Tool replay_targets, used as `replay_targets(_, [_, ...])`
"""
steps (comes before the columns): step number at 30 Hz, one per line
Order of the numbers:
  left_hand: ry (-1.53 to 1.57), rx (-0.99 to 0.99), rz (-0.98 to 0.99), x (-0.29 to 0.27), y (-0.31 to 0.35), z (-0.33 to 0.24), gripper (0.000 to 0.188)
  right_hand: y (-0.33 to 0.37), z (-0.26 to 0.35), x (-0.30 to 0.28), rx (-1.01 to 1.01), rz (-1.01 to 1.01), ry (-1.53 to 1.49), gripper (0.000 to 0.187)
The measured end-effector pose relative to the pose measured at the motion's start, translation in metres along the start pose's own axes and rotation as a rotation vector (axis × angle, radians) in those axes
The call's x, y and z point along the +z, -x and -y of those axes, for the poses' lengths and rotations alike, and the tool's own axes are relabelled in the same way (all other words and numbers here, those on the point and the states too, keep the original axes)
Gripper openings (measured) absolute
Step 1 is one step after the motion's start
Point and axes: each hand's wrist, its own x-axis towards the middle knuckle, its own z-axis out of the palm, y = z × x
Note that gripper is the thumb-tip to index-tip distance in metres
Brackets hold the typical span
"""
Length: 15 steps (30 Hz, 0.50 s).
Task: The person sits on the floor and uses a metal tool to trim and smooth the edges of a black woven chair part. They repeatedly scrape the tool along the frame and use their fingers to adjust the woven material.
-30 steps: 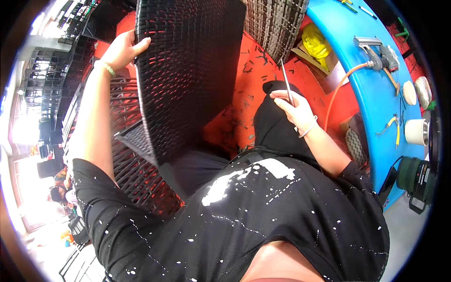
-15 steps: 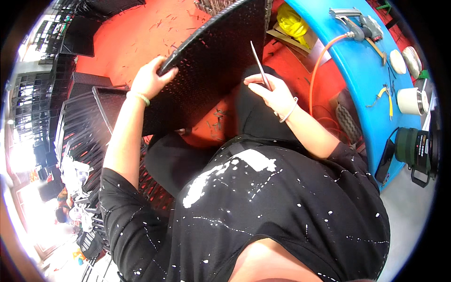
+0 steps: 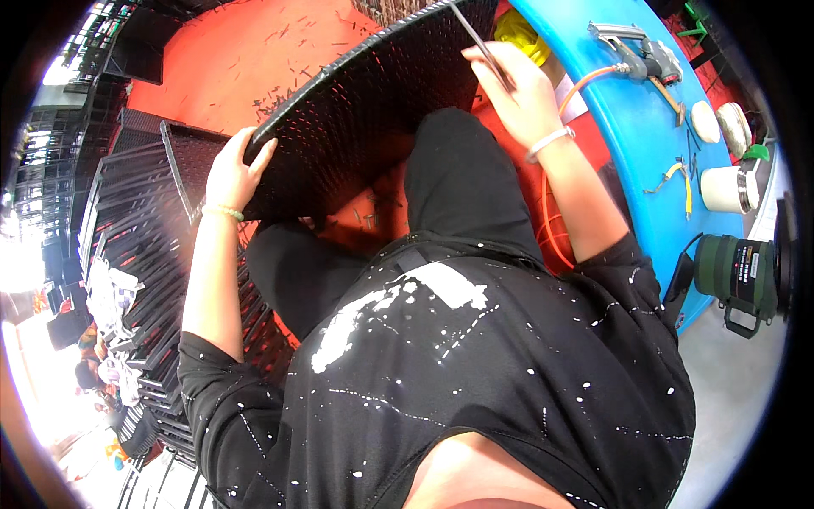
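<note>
A large black woven panel (image 3: 365, 102), resembling wicker, stands tilted in front of my knees, its long rim curving from lower left to upper right. At the panel's left end, my left hand (image 3: 233, 174) grips the rim, thumb on the near side; the fingers behind are partly hidden. My right hand (image 3: 519, 97) is closed round a slender, pointed metal tool (image 3: 473, 34), whose exact kind I cannot tell. The tool points up and left, its tip close to the panel's upper right rim. Whether the tip touches the weave is unclear.
To the right curves a blue table (image 3: 623, 144) with a stapler-like air tool (image 3: 632, 42) on an orange hose (image 3: 549, 204), a hammer (image 3: 670, 100), yellow-handled pliers (image 3: 687, 191), a white cup (image 3: 722, 190) and a dark green jug (image 3: 736, 270). Black slatted frames (image 3: 136, 229) stand at left; scraps litter the red floor.
My right hand has risen with the pointed tool, up and right, towards the panel's upper corner. My left hand and the panel's left end have shifted down and left.
</note>
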Motion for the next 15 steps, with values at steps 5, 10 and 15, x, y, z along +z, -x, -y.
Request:
replay_targets(5, [0.002, 0.006, 0.061, -0.008, 0.029, -0.023, 0.034, -0.063, 0.038, 0.028, -0.276, -0.228, -0.001, 0.01])
replay_targets(10, [0.009, 0.059, -0.015, -0.009, 0.057, -0.04, 0.03, -0.056, -0.004, 0.04, -0.175, 0.166, 0.453, 0.028])
replay_targets(15, [-0.008, 0.11, -0.001, -0.007, 0.077, -0.039, 0.028, -0.013, 0.004, 0.038, -0.225, 0.196, 0.513, 0.02])
